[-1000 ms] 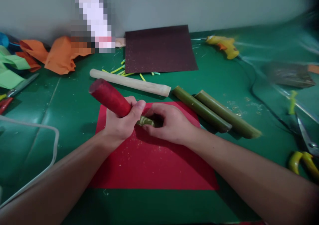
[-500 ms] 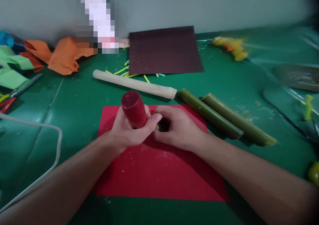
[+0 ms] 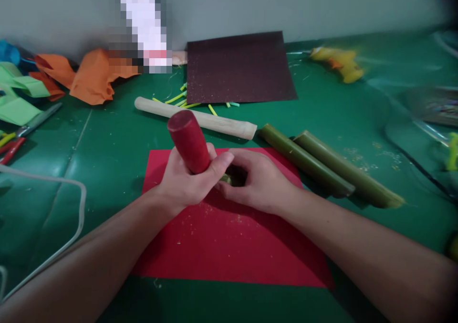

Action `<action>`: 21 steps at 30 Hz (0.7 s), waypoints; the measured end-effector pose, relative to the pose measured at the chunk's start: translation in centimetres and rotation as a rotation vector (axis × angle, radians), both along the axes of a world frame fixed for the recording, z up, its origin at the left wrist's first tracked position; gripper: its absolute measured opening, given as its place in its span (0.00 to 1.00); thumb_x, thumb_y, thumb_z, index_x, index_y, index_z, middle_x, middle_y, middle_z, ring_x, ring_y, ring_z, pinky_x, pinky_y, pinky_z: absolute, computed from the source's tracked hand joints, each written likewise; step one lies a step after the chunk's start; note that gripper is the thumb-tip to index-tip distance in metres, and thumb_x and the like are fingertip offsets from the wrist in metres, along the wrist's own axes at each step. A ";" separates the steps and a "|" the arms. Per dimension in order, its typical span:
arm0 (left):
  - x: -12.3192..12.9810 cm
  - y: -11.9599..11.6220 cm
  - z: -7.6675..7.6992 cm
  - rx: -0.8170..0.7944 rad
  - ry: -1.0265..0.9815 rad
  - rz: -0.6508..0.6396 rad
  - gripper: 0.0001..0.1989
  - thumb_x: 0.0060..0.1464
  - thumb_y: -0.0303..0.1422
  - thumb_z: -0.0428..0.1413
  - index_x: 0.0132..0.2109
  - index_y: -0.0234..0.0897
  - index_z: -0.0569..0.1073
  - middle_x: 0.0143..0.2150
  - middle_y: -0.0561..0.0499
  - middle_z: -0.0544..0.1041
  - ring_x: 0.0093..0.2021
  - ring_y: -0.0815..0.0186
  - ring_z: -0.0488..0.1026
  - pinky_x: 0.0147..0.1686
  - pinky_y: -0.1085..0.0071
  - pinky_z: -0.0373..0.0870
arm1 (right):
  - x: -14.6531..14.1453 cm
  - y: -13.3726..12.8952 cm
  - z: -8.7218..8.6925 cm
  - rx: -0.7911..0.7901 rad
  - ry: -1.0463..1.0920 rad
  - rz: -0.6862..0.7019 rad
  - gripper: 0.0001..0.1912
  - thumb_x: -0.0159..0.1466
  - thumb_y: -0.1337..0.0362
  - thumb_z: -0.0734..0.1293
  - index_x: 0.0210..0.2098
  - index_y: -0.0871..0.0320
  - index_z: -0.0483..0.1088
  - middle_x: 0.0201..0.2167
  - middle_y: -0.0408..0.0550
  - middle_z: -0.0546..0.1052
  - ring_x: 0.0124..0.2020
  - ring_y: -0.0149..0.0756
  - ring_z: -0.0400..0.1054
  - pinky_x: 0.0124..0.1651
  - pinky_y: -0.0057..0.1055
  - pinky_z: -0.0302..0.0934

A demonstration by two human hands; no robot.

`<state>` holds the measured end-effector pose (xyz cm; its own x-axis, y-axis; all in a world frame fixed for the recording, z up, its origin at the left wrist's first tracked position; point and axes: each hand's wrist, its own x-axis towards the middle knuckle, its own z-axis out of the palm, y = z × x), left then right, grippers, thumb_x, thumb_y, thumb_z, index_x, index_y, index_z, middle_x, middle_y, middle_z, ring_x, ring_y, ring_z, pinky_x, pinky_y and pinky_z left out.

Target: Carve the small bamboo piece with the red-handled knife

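Note:
My left hand [image 3: 191, 176] is closed around a red cylinder [image 3: 188, 139], whose flat round top sticks up out of the fist and leans left. Its lower end is hidden by the fingers. Close against it, my right hand [image 3: 259, 180] curls with thumb and fingers round a small greenish piece [image 3: 226, 178], mostly covered, so its kind does not show. Both hands work above a red sheet [image 3: 229, 256] sprinkled with pale shavings.
Beyond the sheet lie a pale peeled stick [image 3: 193, 118] and two green bamboo lengths [image 3: 307, 161]. Farther back are a dark brown sheet [image 3: 239, 67] and a yellow glue gun [image 3: 338, 64]. Orange paper [image 3: 93, 77], scissors [image 3: 39, 120] and a white cable [image 3: 83, 203] are at left.
The red cylinder stands farther out of my left fist and leans more to the left. My right hand stays beside it. The whole view has shifted slightly.

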<state>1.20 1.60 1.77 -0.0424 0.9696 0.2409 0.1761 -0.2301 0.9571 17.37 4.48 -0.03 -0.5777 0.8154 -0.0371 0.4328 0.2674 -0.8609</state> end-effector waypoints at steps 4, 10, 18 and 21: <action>0.0 -0.2 0.0 -0.006 0.062 -0.032 0.18 0.53 0.29 0.59 0.19 0.37 0.62 0.17 0.57 0.62 0.19 0.75 0.62 0.21 0.78 0.67 | 0.1 0.0 0.1 -0.012 -0.004 0.019 0.12 0.56 0.61 0.67 0.38 0.59 0.76 0.36 0.50 0.80 0.35 0.38 0.71 0.37 0.34 0.63; -0.2 -0.2 -0.5 0.011 0.138 -0.036 0.17 0.55 0.32 0.60 0.21 0.38 0.65 0.18 0.56 0.68 0.20 0.72 0.67 0.22 0.76 0.70 | 0.1 0.0 0.1 -0.025 0.002 0.018 0.14 0.55 0.61 0.67 0.39 0.59 0.75 0.37 0.50 0.79 0.37 0.39 0.71 0.39 0.35 0.63; 0.2 0.1 -0.9 0.058 -0.019 0.209 0.14 0.53 0.32 0.63 0.23 0.38 0.69 0.19 0.57 0.68 0.20 0.74 0.65 0.21 0.77 0.67 | 0.1 0.1 0.1 0.019 -0.017 -0.002 0.13 0.55 0.60 0.69 0.38 0.58 0.77 0.36 0.49 0.80 0.36 0.38 0.71 0.38 0.35 0.62; -0.3 0.4 -0.9 -0.003 -0.096 0.179 0.21 0.58 0.37 0.61 0.20 0.37 0.66 0.17 0.57 0.62 0.17 0.75 0.57 0.18 0.76 0.60 | 0.0 0.0 0.1 0.013 -0.046 -0.028 0.11 0.54 0.59 0.69 0.35 0.58 0.76 0.34 0.48 0.79 0.32 0.35 0.68 0.36 0.34 0.60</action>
